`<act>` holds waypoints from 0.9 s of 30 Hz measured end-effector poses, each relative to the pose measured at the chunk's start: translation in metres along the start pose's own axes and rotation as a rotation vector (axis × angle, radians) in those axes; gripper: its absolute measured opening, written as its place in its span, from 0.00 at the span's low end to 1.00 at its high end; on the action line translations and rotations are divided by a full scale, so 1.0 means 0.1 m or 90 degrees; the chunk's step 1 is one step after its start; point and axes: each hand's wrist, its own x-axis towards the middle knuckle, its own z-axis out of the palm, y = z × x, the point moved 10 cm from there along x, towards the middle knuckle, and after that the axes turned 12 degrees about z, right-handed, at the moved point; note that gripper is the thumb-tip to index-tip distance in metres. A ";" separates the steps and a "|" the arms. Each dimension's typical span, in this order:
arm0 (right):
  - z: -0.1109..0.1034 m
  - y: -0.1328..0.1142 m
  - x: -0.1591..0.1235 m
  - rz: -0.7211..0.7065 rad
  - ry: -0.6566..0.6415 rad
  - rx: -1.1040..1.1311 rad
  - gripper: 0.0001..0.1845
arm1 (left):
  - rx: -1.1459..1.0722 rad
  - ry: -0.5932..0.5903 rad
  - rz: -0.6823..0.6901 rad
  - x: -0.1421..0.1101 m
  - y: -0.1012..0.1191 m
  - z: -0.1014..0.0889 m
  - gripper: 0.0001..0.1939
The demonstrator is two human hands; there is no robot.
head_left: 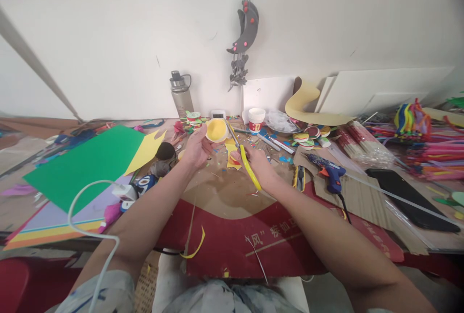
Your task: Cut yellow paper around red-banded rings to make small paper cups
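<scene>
Near the middle of the table, my left hand holds up a small round piece with a yellow inside and a pale rim, perhaps a paper cup base. Yellow-handled scissors are gripped in my right hand. Their blades point up and away, close to the right edge of the round piece; I cannot tell whether they touch it. Below the blades a scrap of yellow paper lies on the cardboard. A curled yellow strip rests at the cardboard's near edge.
Green sheet and coloured papers lie left, with a white cable crossing there. A bottle and paper cup stand at the back. To the right are a utility knife, glue gun, black phone and pipe cleaners.
</scene>
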 end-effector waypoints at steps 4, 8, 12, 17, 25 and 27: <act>0.04 -0.03 -0.03 0.010 -0.039 -0.016 0.24 | -0.004 0.022 0.001 0.01 0.02 -0.04 0.14; 0.06 -0.03 -0.04 0.025 -0.060 -0.030 0.22 | 0.000 0.045 -0.009 0.00 0.02 -0.06 0.13; 0.08 -0.01 -0.02 0.023 -0.056 -0.050 0.20 | -0.001 0.049 -0.011 0.00 0.02 -0.06 0.12; 0.09 -0.01 -0.01 0.016 -0.055 -0.065 0.20 | -0.006 0.055 -0.010 0.01 0.03 -0.06 0.12; 0.09 -0.01 0.00 0.017 -0.052 -0.089 0.20 | -0.025 0.083 -0.015 -0.01 -0.01 -0.06 0.16; 0.08 0.00 0.01 0.014 -0.042 -0.087 0.20 | -0.049 0.078 -0.011 -0.05 -0.03 0.00 0.18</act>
